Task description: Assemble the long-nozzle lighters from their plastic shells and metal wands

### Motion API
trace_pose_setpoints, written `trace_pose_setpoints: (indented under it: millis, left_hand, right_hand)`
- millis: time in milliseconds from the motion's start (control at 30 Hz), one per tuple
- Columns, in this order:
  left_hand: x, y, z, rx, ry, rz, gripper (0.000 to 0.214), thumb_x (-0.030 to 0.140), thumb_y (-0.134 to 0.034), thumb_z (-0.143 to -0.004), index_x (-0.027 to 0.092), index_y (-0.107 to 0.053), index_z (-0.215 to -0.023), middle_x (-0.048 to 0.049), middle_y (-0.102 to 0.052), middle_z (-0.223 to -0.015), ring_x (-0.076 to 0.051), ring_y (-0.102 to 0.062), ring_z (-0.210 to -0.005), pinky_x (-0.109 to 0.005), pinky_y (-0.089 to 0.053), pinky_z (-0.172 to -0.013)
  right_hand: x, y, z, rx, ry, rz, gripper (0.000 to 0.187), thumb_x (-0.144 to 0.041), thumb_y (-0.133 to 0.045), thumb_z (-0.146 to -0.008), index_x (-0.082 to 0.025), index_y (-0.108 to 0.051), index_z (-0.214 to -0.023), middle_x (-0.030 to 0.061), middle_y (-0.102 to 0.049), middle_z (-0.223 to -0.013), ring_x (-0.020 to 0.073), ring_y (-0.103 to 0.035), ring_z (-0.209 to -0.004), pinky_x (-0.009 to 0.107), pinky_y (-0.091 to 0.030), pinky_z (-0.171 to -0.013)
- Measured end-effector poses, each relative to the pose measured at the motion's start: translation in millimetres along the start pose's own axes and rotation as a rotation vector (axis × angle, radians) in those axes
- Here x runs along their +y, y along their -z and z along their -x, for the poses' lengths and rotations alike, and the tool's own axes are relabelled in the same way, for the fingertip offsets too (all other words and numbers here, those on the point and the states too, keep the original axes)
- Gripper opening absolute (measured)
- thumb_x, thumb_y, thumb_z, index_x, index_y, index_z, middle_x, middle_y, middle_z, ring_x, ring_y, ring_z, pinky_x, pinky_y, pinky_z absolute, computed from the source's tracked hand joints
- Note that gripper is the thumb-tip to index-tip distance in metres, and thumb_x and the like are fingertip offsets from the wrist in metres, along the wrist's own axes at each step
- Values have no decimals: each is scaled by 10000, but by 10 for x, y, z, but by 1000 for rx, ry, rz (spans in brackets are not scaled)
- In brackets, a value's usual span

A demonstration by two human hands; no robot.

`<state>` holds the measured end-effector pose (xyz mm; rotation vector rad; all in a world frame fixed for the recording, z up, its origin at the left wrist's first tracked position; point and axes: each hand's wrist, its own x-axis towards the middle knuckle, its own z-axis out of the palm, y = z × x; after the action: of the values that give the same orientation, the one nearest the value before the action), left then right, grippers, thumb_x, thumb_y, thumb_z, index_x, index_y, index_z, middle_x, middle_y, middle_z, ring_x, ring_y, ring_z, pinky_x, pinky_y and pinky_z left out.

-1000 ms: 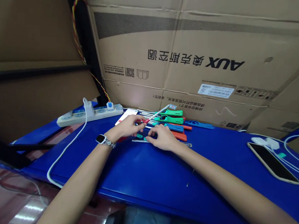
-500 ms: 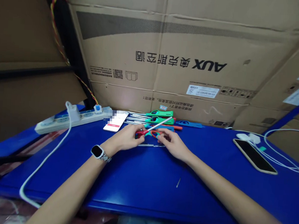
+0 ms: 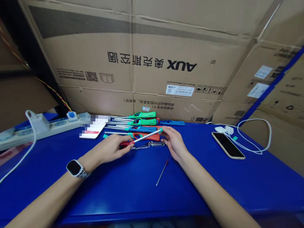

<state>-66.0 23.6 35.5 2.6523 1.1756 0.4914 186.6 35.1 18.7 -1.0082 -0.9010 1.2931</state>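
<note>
Red-handled lighter [image 3: 142, 138]: held slanted just over blue worktop [image 3: 136, 192], beside lighter row [image 3: 141, 122].
Left hand [image 3: 110, 151]: pinched its red handle.
Right hand [image 3: 174, 144]: fingertips pinched its metal tube's end.

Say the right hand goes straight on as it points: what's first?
Right hand probably meets the pile of lighters first; its fingertips sit at the metal tip of the red lighter the left hand holds. Depth unclear.
</note>
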Motion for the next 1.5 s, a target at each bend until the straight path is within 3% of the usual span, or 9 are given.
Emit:
trace_pose_setpoints:
  millis: [167, 500, 733, 967, 1067, 1167, 1300, 1400, 1500]
  left_hand:
    - [18, -6, -11, -16, 26, 20, 322, 402, -412, -974, 185, -643, -914, -5, -622, -675, -155, -528, -565, -255, -344, -577]
    - [18, -50, 4, 16, -4, -98, 290, 387, -364, -996, 199, -565, -903, -17, -631, -721, -187, -594, -625, -260, -345, -595]
    - [28, -42, 16, 34, -26, -98, 262, 373, -387, -989, 199, -568, -915, -6, -611, -682, -187, -586, -615, -263, -332, -583]
    - [107, -108, -34, 105, -26, 97, 256, 381, -455, -968, 185, -604, -898, -10, -645, -706, -154, -572, -595, -244, -390, -593]
    - [148, -135, -51, 123, 5, 174, 206, 380, -514, -934, 192, -584, -982, -31, -696, -791, -176, -642, -666, -254, -435, -628]
    - [182, -128, -52, 115, 66, 221, 397, 383, -615, -866, 202, -466, -1187, -53, -726, -894, -226, -699, -810, -267, -468, -655]
    - [219, -107, -43, 93, 142, 48, 462, 346, -566, -899, 193, -377, -1291, -75, -735, -904, -274, -718, -841, -283, -475, -629]
    - [265, -115, -41, 87, 170, -168, 426, 340, -472, -963, 190, -366, -1347, -91, -739, -873, -296, -729, -795, -285, -471, -588]
    - [313, -133, -45, 72, 213, -318, 460, 328, -451, -981, 173, -346, -1401, -100, -739, -820, -309, -731, -740, -298, -484, -584]
  right_hand:
    - [94, -9, -10, -32, 117, 42, 328, -420, -796, -622, -169, -674, -793, -51, -533, -599, 75, -423, -526, 218, -298, -472]
    - [35, 9, -19, -159, 11, -49, 433, -446, -884, -552, -161, -578, -665, -22, -597, -575, 81, -503, -533, 215, -343, -497]
    - [9, 57, -14, -273, 57, -12, 383, -375, -887, -587, -178, -592, -732, -29, -631, -614, 93, -541, -578, 215, -381, -532]
    - [144, -231, 132, -399, 69, 58, 293, -353, -855, -628, -169, -656, -739, -8, -664, -655, 96, -527, -557, 240, -386, -532]
    - [213, -323, 197, -411, 46, 59, 313, -335, -878, -582, -177, -655, -735, -33, -638, -609, 87, -500, -512, 239, -378, -513]
    - [238, -349, 237, -426, 29, 74, 330, -363, -875, -585, -178, -679, -775, -43, -617, -587, 81, -494, -495, 235, -378, -509]
    - [214, -364, 253, -322, -6, 75, 407, -497, -823, -633, -163, -691, -824, -14, -639, -608, 84, -514, -503, 219, -379, -483]
    - [200, -377, 260, -231, -38, 156, 420, -509, -836, -605, -152, -657, -734, -21, -595, -523, 75, -469, -435, 208, -333, -420]
    - [204, -382, 278, -226, -67, 224, 432, -520, -833, -603, -142, -628, -638, -15, -570, -495, 68, -445, -407, 208, -310, -393]
